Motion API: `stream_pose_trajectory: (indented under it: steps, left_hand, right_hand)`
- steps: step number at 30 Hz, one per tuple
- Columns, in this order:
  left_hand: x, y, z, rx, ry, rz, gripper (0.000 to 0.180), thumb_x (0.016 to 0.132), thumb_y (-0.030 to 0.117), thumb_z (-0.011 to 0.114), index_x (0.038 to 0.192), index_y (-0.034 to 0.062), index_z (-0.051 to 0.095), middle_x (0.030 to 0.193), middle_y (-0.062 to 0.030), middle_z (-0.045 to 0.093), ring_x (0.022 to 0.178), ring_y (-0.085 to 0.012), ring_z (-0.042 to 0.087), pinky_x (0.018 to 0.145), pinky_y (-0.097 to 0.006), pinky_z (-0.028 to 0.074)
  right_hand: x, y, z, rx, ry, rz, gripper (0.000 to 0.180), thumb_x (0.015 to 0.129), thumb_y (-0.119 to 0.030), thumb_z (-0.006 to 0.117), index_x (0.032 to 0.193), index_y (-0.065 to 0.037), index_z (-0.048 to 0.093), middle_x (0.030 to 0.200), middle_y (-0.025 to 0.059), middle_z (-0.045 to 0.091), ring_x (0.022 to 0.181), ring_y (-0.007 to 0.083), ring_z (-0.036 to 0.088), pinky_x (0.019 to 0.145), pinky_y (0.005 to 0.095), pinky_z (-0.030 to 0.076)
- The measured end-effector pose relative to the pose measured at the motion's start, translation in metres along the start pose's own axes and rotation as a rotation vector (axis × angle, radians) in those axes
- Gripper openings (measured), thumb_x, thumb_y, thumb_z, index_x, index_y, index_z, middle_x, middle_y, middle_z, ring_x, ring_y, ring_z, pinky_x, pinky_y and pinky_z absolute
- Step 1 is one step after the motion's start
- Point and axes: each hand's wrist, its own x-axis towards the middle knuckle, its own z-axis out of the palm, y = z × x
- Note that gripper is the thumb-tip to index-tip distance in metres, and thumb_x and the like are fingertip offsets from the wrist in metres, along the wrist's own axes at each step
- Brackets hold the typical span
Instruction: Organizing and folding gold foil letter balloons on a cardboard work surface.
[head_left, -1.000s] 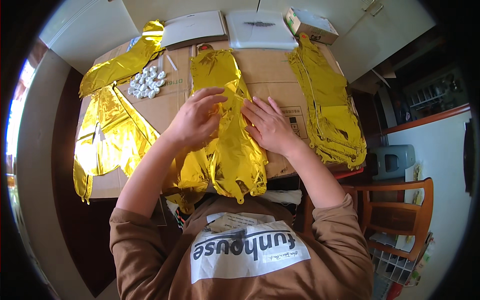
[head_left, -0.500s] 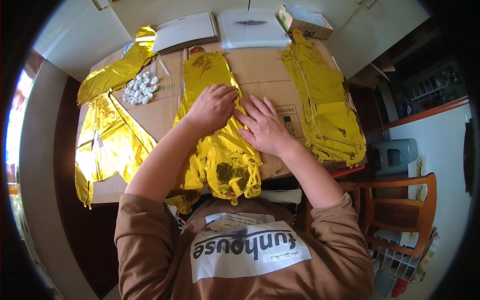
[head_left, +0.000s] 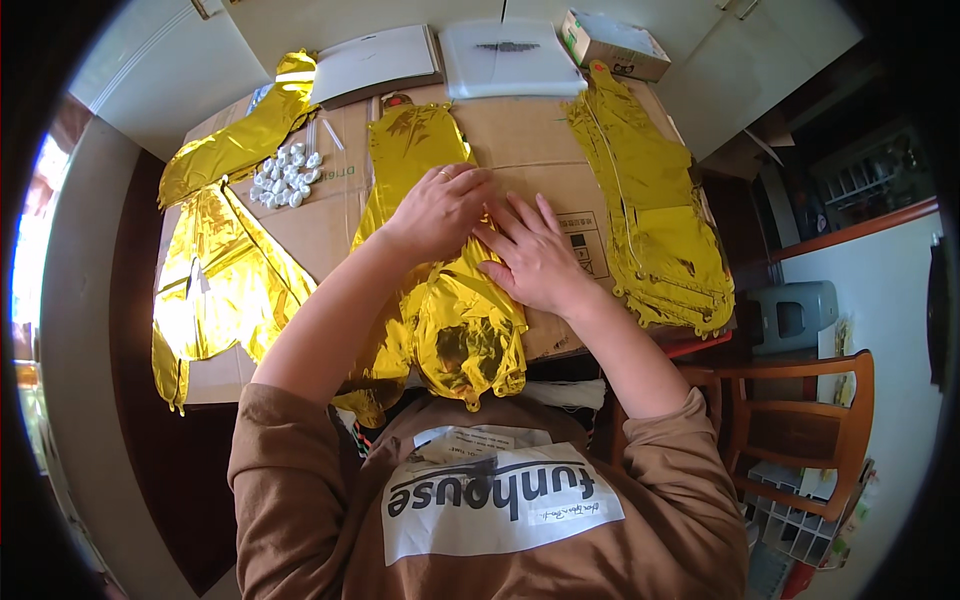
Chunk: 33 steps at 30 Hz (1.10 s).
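A flat gold foil balloon [head_left: 415, 145] lies lengthwise in front of me, its near end folded and crumpled and hanging over the table edge. My left hand [head_left: 440, 212] rests across its middle, fingers bent and closed at the foil's right edge; their tips are partly hidden. Beside it, my right hand [head_left: 535, 257] lies with fingers stretched apart, the fingertips touching that same edge and the palm over cardboard. To the left, more gold foil balloons [head_left: 235, 270] are spread out, crumpled and shiny. Another flat stack of gold foil [head_left: 655, 215] sits at the right.
Cardboard [head_left: 525, 145] covers the table. Several small white pieces [head_left: 287, 177] are heaped left of centre, near a thin white strip [head_left: 332, 135]. Along the back stand a white-topped box [head_left: 375, 65], a clear plastic bag [head_left: 512, 60] and an open carton [head_left: 615, 45]. A wooden chair [head_left: 850, 430] is at right.
My left fingers have slid slightly along the foil's right edge, toward the right. My right hand stays spread in nearly the same place.
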Motion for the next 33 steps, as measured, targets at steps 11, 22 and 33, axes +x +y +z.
stream_pose_trajectory:
  steps: [11, 22, 33]
  left_hand:
    - [-0.008, -0.017, 0.012, -0.071, 0.077, -0.135, 0.044, 0.090, 0.020, 0.067, 0.130, 0.0010, 0.064, 0.135, -0.0177, 0.064, 0.127, -0.0379, 0.058, 0.108, -0.047, 0.046]
    - [-0.011, -0.024, 0.020, -0.099, 0.093, -0.105, 0.047, 0.091, 0.022, 0.068, 0.133, 0.0008, 0.062, 0.135, -0.0182, 0.063, 0.127, -0.0382, 0.058, 0.109, -0.047, 0.045]
    - [-0.012, -0.026, 0.020, -0.090, 0.078, -0.107, 0.046, 0.093, 0.025, 0.066, 0.133, 0.0012, 0.062, 0.136, -0.0178, 0.063, 0.128, -0.0366, 0.057, 0.110, -0.046, 0.044]
  right_hand:
    - [-0.003, -0.002, -0.003, -0.009, 0.000, -0.032, 0.052, 0.100, -0.041, 0.059, 0.147, -0.018, 0.055, 0.156, 0.0138, 0.047, 0.148, 0.0392, 0.035, 0.124, 0.0608, 0.016]
    - [-0.094, -0.039, -0.036, 0.105, -0.128, -0.052, 0.061, 0.095, -0.032, 0.066, 0.150, -0.009, 0.051, 0.161, 0.0114, 0.041, 0.150, 0.0384, 0.033, 0.123, 0.0612, 0.018]
    - [-0.087, -0.014, -0.052, 0.471, 0.200, 0.038, 0.038, 0.101, -0.021, 0.061, 0.137, -0.009, 0.063, 0.129, 0.0122, 0.070, 0.127, 0.0308, 0.062, 0.118, 0.0574, 0.034]
